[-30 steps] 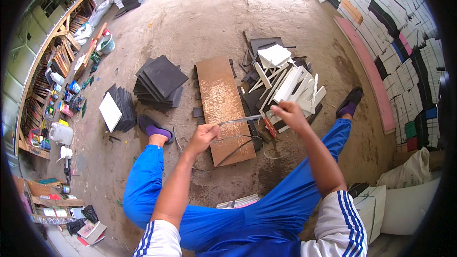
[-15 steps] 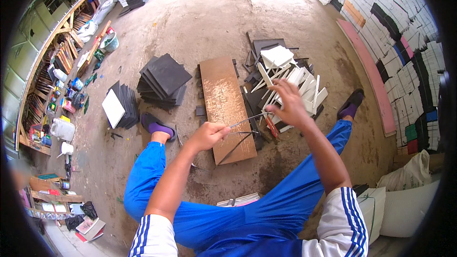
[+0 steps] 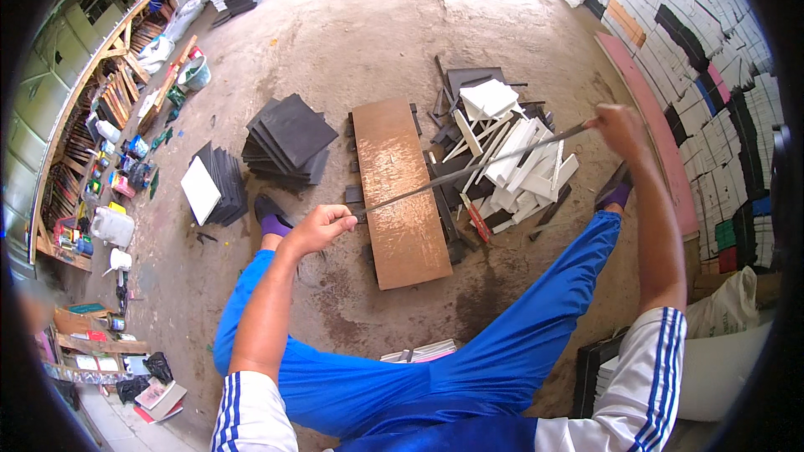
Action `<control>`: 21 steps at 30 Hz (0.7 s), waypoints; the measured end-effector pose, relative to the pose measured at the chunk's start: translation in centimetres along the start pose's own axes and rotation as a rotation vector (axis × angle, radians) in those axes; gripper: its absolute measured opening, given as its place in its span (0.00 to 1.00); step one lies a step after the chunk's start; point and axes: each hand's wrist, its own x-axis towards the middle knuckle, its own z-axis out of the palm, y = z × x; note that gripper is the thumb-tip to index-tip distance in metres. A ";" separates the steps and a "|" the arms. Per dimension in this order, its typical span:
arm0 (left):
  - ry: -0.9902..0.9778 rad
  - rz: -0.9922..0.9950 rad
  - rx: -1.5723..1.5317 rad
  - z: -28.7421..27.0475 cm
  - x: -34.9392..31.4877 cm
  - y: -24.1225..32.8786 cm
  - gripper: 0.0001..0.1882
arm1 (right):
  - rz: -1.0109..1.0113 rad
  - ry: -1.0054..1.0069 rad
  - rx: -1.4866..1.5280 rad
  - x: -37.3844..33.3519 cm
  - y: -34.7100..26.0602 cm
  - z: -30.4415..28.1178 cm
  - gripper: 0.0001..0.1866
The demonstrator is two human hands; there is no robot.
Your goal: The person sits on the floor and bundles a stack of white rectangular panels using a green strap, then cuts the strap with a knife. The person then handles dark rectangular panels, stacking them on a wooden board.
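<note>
A long, thin dark strip (image 3: 481,167) is stretched between my two hands, slanting up to the right. My left hand (image 3: 320,228) pinches its lower end, just left of a worn brown board (image 3: 406,243) lying on the floor. Its other end is gripped in my right hand (image 3: 620,130), raised out beyond the scrap pile. The strip passes above the board and a heap of white and black cut pieces (image 3: 523,172). Beside that heap lies a narrow red object (image 3: 477,218), its kind unclear.
Left of the board stand stacked black sheets (image 3: 295,132) and a second stack topped by a white sheet (image 3: 201,191). A pink panel (image 3: 649,125) leans along the wall of stacked white sheets at right. Shelves with bottles line the left. My legs spread around the board.
My hands have moved apart, the right one outward to the right and the left slightly left and up. The strip, looped and slack before, is now pulled straight.
</note>
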 end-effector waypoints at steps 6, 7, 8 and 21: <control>0.085 -0.013 -0.080 -5.0 -0.9 0.1 0.18 | 0.201 0.184 -0.482 2.7 10.1 -6.8 0.17; 0.147 0.007 -0.082 -6.1 -1.2 -1.5 0.18 | 0.219 0.192 -0.496 2.5 10.5 -7.4 0.17; 0.174 -0.064 -0.139 -7.3 -1.7 -1.4 0.17 | 0.243 0.200 -0.508 2.2 11.4 -7.6 0.16; 0.335 -0.599 0.747 -16.7 -7.7 -3.9 0.21 | 0.205 0.014 -0.687 -5.9 11.1 16.0 0.14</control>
